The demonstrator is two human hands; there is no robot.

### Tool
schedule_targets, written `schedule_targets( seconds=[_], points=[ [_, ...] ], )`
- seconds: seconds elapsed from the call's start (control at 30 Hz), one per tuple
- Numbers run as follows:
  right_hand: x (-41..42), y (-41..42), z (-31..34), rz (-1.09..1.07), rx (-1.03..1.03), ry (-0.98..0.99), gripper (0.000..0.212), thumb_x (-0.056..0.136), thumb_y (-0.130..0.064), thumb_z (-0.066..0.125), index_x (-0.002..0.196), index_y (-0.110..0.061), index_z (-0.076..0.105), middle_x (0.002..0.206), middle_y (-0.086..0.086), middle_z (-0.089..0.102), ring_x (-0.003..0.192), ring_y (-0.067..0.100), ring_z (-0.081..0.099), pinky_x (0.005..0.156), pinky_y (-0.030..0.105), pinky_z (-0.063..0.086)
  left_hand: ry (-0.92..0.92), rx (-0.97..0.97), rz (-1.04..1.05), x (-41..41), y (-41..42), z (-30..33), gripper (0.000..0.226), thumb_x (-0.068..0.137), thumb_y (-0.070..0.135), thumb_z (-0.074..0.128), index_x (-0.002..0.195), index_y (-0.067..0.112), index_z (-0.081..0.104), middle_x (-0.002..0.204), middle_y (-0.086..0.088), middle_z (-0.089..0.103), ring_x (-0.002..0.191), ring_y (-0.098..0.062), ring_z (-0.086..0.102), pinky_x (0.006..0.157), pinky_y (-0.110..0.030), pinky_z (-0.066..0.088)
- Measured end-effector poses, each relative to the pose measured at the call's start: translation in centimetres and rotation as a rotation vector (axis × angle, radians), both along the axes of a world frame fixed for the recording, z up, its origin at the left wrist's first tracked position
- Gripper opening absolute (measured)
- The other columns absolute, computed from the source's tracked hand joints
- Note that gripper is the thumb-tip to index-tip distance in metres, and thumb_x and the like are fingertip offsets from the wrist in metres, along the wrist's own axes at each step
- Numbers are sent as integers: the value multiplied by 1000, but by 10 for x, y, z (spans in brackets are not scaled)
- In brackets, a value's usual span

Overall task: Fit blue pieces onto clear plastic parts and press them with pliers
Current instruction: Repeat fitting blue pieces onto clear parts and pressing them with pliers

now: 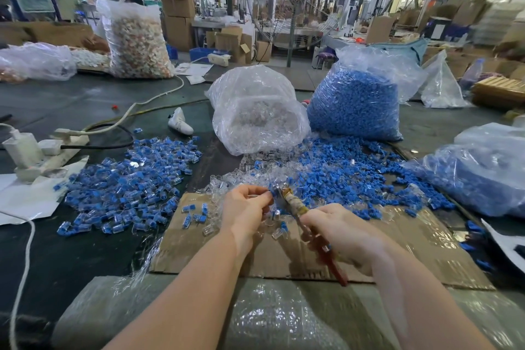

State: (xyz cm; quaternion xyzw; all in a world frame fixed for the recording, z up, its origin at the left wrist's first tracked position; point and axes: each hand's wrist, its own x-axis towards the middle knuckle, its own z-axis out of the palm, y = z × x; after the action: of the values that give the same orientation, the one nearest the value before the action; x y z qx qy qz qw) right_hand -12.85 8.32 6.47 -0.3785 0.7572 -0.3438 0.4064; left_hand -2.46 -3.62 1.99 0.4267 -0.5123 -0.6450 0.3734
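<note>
My left hand (246, 204) pinches a clear plastic part with a blue piece (273, 192) on it, above a cardboard sheet (409, 239). My right hand (338, 233) grips red-handled pliers (295, 204), whose jaws meet that part. Loose blue pieces (335, 170) lie heaped just beyond the hands, mixed with clear parts (250, 176). A pile of joined blue-and-clear parts (127, 185) spreads to the left.
A clear bag of clear parts (255, 111) and a bag of blue pieces (355, 102) stand behind the heaps. Another bag of blue pieces (483, 167) lies at the right. A power strip (48, 156) with cables sits far left. Bubble wrap (255, 315) covers the near edge.
</note>
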Motion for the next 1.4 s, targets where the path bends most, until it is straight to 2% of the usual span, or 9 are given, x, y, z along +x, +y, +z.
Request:
schedule_targets(
  seconds=[0.1, 0.23, 0.43, 0.83, 0.93, 1.03, 1.1, 1.27, 1.4],
  points=[
    [-2, 2, 1, 44, 16, -34, 15, 86, -20, 51, 82, -7, 56, 79, 13, 60, 70, 26, 59, 76, 47, 54, -18, 9, 14, 1, -1, -2, 6, 84, -1, 62, 90, 1, 64, 69, -7, 61, 52, -8, 54, 44, -18, 44],
    [-3, 5, -1, 109, 68, 13, 11, 80, -12, 55, 90, -10, 53, 76, 7, 61, 67, 20, 59, 69, 37, 52, -37, -3, 23, 4, 0, -1, 8, 85, -2, 60, 92, 1, 64, 69, -7, 60, 57, -11, 54, 48, -18, 45],
    [2, 3, -1, 158, 117, 91, 10, 79, -3, 46, 80, -13, 45, 70, 4, 48, 62, 17, 48, 59, 27, 41, -42, 14, 26, 5, 2, 1, 7, 86, -2, 60, 90, 2, 65, 70, -9, 60, 59, -16, 54, 58, -29, 48],
    [6, 3, 3, 179, 103, 41, 12, 81, 1, 42, 82, -11, 45, 84, 11, 51, 73, 23, 51, 69, 32, 43, -52, 27, 38, 6, 2, 3, 6, 85, -1, 61, 85, 3, 65, 65, -8, 60, 54, -16, 53, 53, -28, 47],
    [8, 3, 3, 197, 104, 64, 15, 82, 0, 41, 87, -12, 47, 87, 10, 50, 78, 20, 48, 70, 32, 38, -48, 60, 42, 7, 3, 2, 6, 85, -2, 61, 86, 2, 65, 64, -7, 59, 51, -14, 52, 45, -22, 46],
    [10, 3, 4, 217, 105, 135, 13, 83, -2, 42, 86, -14, 46, 85, 8, 48, 76, 19, 45, 67, 32, 34, -49, 78, 48, 7, 4, 0, 8, 85, -2, 61, 82, 4, 65, 64, -7, 59, 50, -12, 52, 42, -20, 45],
    [11, 4, 5, 228, 103, 170, 13, 84, -2, 42, 85, -14, 46, 79, 7, 47, 69, 19, 43, 60, 29, 34, -48, 88, 54, 6, 5, -2, 11, 85, -2, 61, 79, 6, 64, 64, -7, 59, 50, -12, 52, 46, -24, 45],
    [14, 3, 4, 250, 67, 282, 24, 80, 3, 40, 67, -17, 41, 59, 0, 42, 47, 11, 36, 43, 21, 28, -38, 90, 75, 2, 6, -5, 15, 84, -4, 61, 74, 8, 63, 60, -6, 60, 42, -9, 53, 41, -18, 46],
    [12, 2, -4, 251, 84, 375, 23, 84, 1, 37, 70, -18, 41, 66, 2, 46, 55, 15, 40, 48, 24, 31, -37, 89, 72, 2, 7, -5, 15, 84, -3, 62, 75, 8, 63, 59, -5, 61, 41, -7, 54, 41, -20, 46]
  ],
)
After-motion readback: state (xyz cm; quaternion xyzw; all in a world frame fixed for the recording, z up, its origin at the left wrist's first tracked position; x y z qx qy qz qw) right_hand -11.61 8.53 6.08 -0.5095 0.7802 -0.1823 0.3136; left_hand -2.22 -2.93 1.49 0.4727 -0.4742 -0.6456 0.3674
